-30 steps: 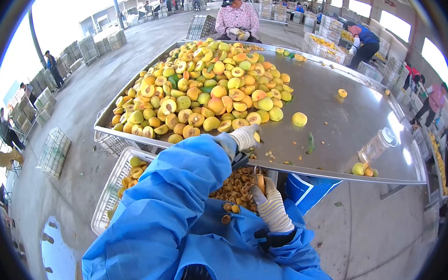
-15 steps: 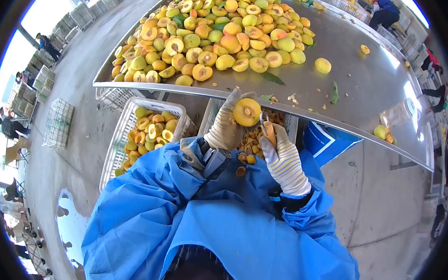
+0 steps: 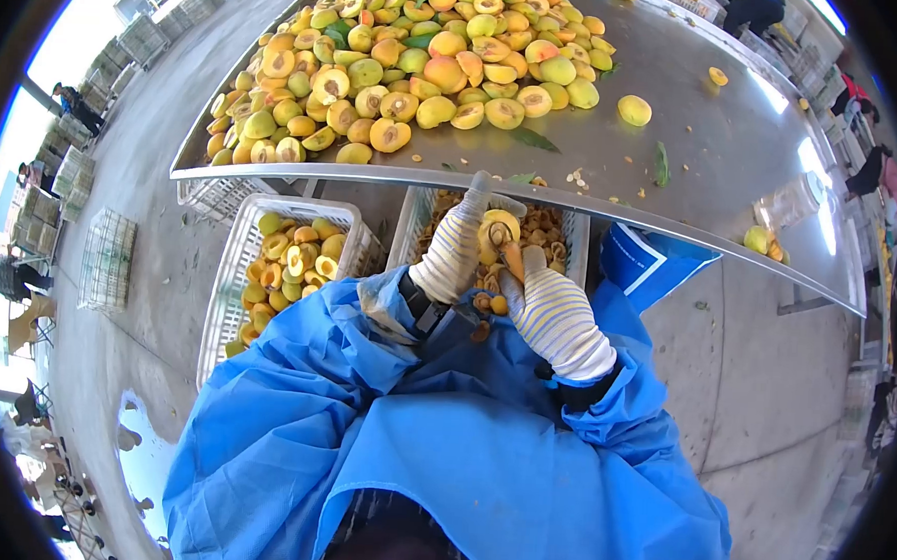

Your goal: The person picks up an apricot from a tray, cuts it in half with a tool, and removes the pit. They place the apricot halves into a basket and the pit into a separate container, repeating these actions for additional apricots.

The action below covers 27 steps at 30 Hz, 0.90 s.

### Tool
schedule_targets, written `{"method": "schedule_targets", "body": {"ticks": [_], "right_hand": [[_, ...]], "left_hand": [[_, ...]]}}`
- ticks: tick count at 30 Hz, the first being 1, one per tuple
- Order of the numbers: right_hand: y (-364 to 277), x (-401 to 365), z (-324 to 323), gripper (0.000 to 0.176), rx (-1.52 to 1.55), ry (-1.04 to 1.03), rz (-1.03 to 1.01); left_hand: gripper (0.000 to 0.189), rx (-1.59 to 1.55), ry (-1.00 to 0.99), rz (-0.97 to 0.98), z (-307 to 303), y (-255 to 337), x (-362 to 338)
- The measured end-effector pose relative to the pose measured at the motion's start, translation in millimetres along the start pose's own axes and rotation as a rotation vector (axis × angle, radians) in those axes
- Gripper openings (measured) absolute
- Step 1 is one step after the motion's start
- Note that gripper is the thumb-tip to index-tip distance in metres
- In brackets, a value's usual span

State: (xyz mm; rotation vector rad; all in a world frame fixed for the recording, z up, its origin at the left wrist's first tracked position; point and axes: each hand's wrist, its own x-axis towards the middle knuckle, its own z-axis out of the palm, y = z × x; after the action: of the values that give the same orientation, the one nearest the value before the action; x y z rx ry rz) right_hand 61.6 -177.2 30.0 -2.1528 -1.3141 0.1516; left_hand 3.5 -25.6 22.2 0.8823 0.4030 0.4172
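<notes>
My left hand (image 3: 453, 248), in a striped work glove, is closed around a yellow peach half (image 3: 497, 228), cut face turned up toward me. A wood-handled pitting tool (image 3: 512, 261) is gripped in my right hand (image 3: 559, 315), gloved the same way. Its metal tip meets the cut face and is mostly hidden there. Below both hands, a crate (image 3: 407, 228) holds brownish pits and scraps. Left of it, a white crate (image 3: 231, 271) contains peach halves (image 3: 294, 263).
A metal table (image 3: 715, 142) with a raised front edge carries a large heap of halved peaches (image 3: 397, 78). A clear jar (image 3: 792, 202) lies toward its right end. Beneath the edge is a blue bag (image 3: 649, 264). An empty-looking crate (image 3: 106, 260) stands on the floor; other people are farther off.
The tool has moved left from beside the peach half onto its cut face, and my right hand has come closer to my left. The view has shifted slightly.
</notes>
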Motion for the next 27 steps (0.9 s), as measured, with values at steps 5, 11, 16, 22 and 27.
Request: {"method": "schedule_targets", "body": {"ticks": [5, 11, 16, 22, 27], "right_hand": [[7, -3, -1, 0.034, 0.08, -0.128, 0.012], [27, -4, 10, 0.032, 0.604, -0.103, 0.093], [21, -3, 11, 0.029, 0.587, -0.081, 0.093], [20, -5, 15, 0.032, 0.649, -0.206, 0.077], [2, 1, -14, 0.031, 1.107, -0.49, 0.531]], "left_hand": [[0.078, 0.257, -0.052, -0.128, -8, 8, 3], [0.083, 0.147, -0.103, 0.051, -9, 4, 6], [0.065, 0.226, -0.035, 0.157, 2, -11, 2], [0.058, 0.244, -0.079, -0.11, -18, -6, 9], [0.061, 0.265, -0.047, 0.122, -8, -10, 3]]}}
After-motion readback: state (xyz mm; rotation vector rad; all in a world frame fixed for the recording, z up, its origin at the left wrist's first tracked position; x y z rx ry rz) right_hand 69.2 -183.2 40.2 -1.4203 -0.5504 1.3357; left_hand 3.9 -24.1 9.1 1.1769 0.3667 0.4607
